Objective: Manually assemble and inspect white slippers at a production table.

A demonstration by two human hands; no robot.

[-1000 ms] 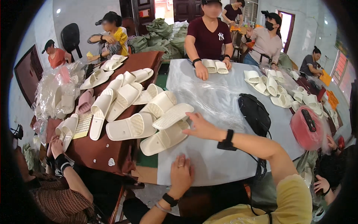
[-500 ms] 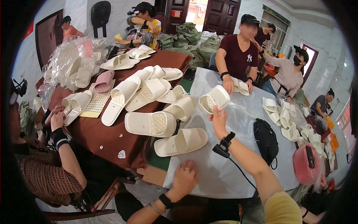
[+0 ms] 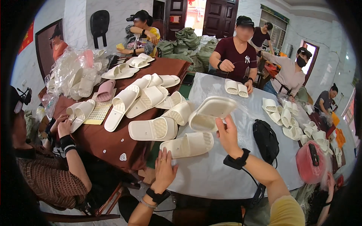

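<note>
Centre frame, my right hand (image 3: 229, 134) gripping a cream slipper (image 3: 211, 112) and lifting it sole-up off the grey worktop (image 3: 211, 177), my left hand (image 3: 165, 168) lying flat and spread at the worktop's near edge, touching another cream slipper (image 3: 187, 144) below centre.
</note>
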